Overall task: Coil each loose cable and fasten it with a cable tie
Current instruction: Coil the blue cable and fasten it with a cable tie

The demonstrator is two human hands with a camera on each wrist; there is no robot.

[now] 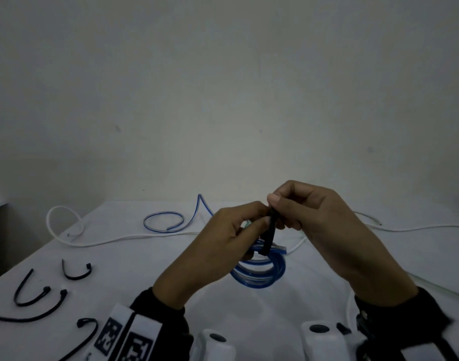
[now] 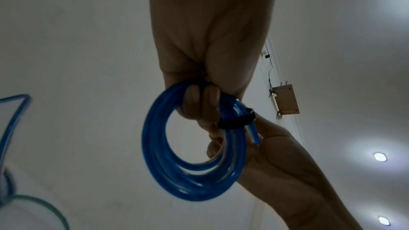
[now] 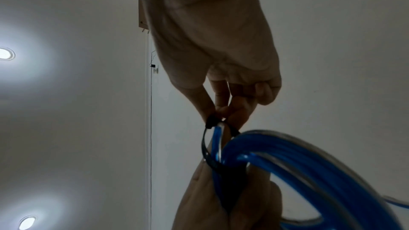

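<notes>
A blue cable coil (image 1: 259,276) hangs above the white table (image 1: 145,269), held up in both hands. My left hand (image 1: 254,222) grips the coil's top; in the left wrist view its fingers (image 2: 200,100) curl round the blue cable coil (image 2: 155,146). A black cable tie (image 1: 269,235) is looped round the strands. My right hand (image 1: 275,208) pinches the tie's upper end; the right wrist view shows its fingertips (image 3: 221,111) on the black cable tie (image 3: 204,146) beside the blue cable coil (image 3: 309,163). Whether the tie is locked is hidden.
A loose blue cable (image 1: 163,222) lies at the table's back. A white cable (image 1: 74,230) curls at the far left and another white cable (image 1: 405,227) runs off right. Several spare black ties (image 1: 77,272) lie near the front left.
</notes>
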